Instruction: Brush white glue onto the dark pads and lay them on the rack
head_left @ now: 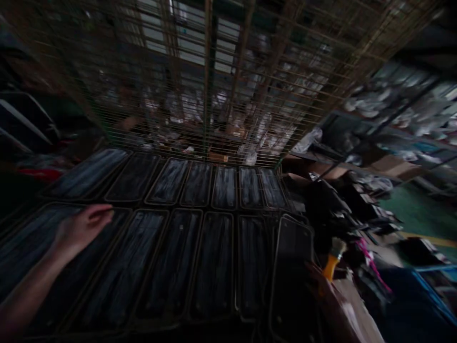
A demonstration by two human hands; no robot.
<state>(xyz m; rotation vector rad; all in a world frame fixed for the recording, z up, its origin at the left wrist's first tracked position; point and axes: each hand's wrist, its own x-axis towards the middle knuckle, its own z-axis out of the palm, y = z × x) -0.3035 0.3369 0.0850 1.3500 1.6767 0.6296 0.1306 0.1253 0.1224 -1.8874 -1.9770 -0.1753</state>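
Note:
Several dark rectangular trays [171,267] lie side by side in two rows on a low surface. My left hand [80,230] reaches in from the lower left, its fingers pinched together at the rim of a front-row tray [32,243]. What they pinch is too blurred to name. My right hand [321,286] is smeared and dark at the lower right. An orange-handled brush [332,263] sticks up out of it, bristles upward. One more dark tray [291,267] stands tilted right beside that hand, at the row's right end.
A tall wire-mesh cage [214,95] rises right behind the trays, with pale clutter inside. Cardboard boxes [389,164], dark parts and plastic bags pile up on the right. A green floor [410,209] and a blue crate [424,295] lie further right.

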